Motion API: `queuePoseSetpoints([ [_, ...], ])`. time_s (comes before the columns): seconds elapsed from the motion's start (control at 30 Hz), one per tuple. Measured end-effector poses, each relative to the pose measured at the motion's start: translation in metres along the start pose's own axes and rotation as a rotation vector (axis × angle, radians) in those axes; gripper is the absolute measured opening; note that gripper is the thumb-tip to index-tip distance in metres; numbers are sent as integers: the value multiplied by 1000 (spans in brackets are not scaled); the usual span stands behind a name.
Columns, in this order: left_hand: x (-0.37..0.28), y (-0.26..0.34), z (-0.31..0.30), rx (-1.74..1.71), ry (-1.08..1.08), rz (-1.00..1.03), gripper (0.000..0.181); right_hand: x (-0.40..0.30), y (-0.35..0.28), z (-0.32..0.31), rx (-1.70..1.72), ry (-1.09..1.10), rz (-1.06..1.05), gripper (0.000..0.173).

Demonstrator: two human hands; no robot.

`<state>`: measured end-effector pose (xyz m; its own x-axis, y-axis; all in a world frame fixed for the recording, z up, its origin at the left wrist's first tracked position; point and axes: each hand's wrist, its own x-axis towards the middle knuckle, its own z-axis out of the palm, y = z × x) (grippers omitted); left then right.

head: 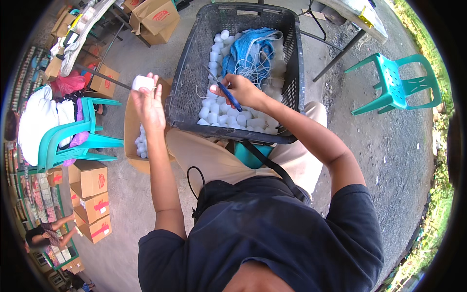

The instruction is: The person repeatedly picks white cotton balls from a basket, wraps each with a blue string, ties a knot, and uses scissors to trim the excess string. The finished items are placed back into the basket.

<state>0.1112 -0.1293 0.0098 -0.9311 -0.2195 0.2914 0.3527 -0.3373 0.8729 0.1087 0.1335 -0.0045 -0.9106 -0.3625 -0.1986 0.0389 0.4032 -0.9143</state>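
In my left hand [149,102] a short white cylinder [143,83], which looks like a wax candle, is pinched between thumb and fingers. This hand is raised left of a black plastic crate [184,76], over an open cardboard box [133,120]. My right hand [240,91] grips a blue-handled tool [230,95] with a thin metal blade; whether it is a pair of scissors I cannot tell. It hangs over the crate, where many similar white cylinders [233,118] lie packed. A blue cloth [248,47] rests on them, with loose white strings [257,67] tangled over it.
More white pieces [141,142] lie inside the cardboard box. Stacked green plastic chairs [80,135] stand at left, near piled cartons [93,202]. Another green chair [397,84] stands at right. Tables [82,40] flank the crate's far end. A person [47,233] is at lower left.
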Motion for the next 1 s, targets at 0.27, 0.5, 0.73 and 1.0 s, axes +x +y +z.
queuePoseSetpoints([
  [0.27, 0, -88, -276, 646, 551, -533, 35, 25, 44, 56, -790, -657, 219, 45],
  [0.5, -30, -75, -331, 979, 698, -625, 36, 93, 42, -10, -488, -300, 83, 20],
  [0.73, 90, -20, -65, 789, -8, -31, 24, 139, 88, -80, -890, 368, 74, 24],
  [1.0, 66, -91, 100, 1144, -1220, -586, 20, 167, 15, -155, 10, 652, -313, 15],
])
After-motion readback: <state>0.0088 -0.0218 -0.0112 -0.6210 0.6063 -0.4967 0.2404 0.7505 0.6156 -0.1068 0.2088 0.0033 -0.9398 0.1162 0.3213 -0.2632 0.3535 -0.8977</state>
